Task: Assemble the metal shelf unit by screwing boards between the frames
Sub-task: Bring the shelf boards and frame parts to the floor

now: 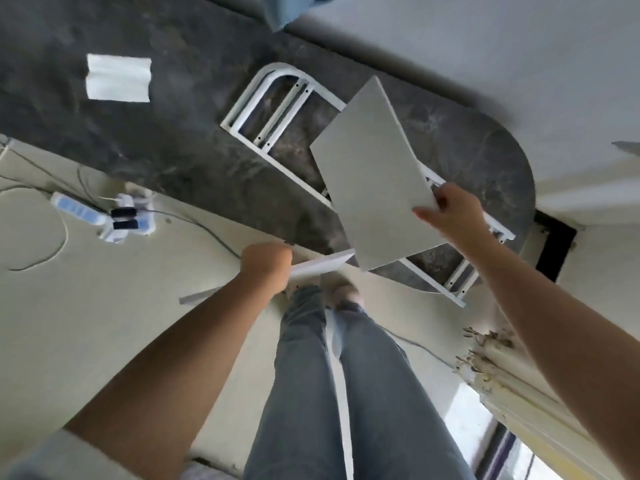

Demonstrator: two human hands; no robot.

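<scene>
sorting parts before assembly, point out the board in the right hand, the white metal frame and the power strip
board (pixel 374 174), head view, middle of its flat face
white metal frame (pixel 242 102), head view, left side rail
power strip (pixel 78 209), head view, its white body

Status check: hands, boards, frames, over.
Right hand holds grey board above white frames. Left hand grips second board. Nothing screwed yet.

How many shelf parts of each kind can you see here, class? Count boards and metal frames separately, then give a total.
Boards: 2, one in the right hand, one seen edge-on in the left hand
White metal frames: 1 stack on the dark table; layers unclear
Total: 3
</scene>
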